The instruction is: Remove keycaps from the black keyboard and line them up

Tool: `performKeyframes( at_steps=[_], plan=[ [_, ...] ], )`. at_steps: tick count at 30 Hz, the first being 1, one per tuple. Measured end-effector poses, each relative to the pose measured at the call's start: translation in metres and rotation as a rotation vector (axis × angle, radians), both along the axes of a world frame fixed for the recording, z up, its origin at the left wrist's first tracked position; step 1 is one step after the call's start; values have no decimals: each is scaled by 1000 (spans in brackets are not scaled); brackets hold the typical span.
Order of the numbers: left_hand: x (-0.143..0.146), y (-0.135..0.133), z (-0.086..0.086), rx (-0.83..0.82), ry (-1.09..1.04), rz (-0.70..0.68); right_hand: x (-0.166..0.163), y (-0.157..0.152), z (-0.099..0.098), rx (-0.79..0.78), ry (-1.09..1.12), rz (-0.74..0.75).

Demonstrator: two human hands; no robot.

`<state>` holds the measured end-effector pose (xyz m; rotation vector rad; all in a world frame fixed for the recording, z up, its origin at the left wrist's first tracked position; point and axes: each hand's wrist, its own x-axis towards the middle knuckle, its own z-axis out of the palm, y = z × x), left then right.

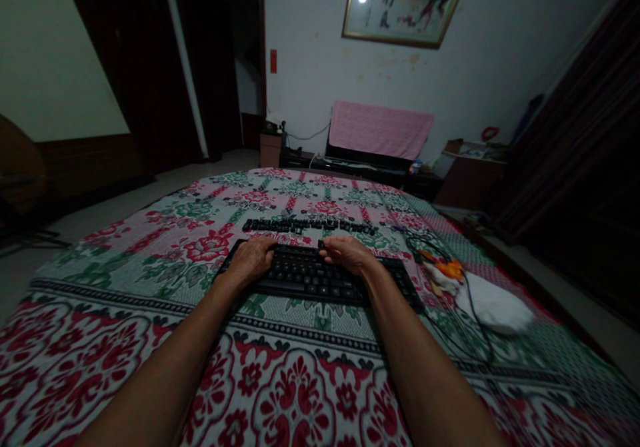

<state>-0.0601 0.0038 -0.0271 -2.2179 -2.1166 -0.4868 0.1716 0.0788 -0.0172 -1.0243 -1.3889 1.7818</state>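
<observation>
A black computer keyboard (310,275) lies across the patterned cover in front of me. My left hand (253,258) is curled over its upper left part, fingers bent at the far edge and thumb on the keys. Above the upper middle of the keyboard, my right hand (347,252) pinches a small black keycap (321,243) between thumb and fingertips. Behind the keyboard, several loose black keycaps (300,224) lie in a long row. The right forearm and hand hide part of the right side of the keyboard.
To the right lie a black cable (483,327), a white cloth or bag (495,304) and an orange item (450,270). The floral cover (300,394) spreads under everything. A pink towel (380,129) drapes over something at the far wall, below a framed picture (405,4).
</observation>
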Motion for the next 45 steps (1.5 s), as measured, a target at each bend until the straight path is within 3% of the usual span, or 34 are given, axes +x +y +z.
performKeyframes(
  at_steps=[32,36,42,45],
  plan=[
    [-1,0,-1,4,4,-6,-3,-4,5,205,-153,106],
    [-1,1,-2,-5,-4,2,-4,-7,7,347,-253,108],
    [-1,1,-1,3,3,1,-9,-8,4,784,-433,82],
    [0,1,-1,19,20,-11,-9,-3,-1,884,-456,104]
  ],
)
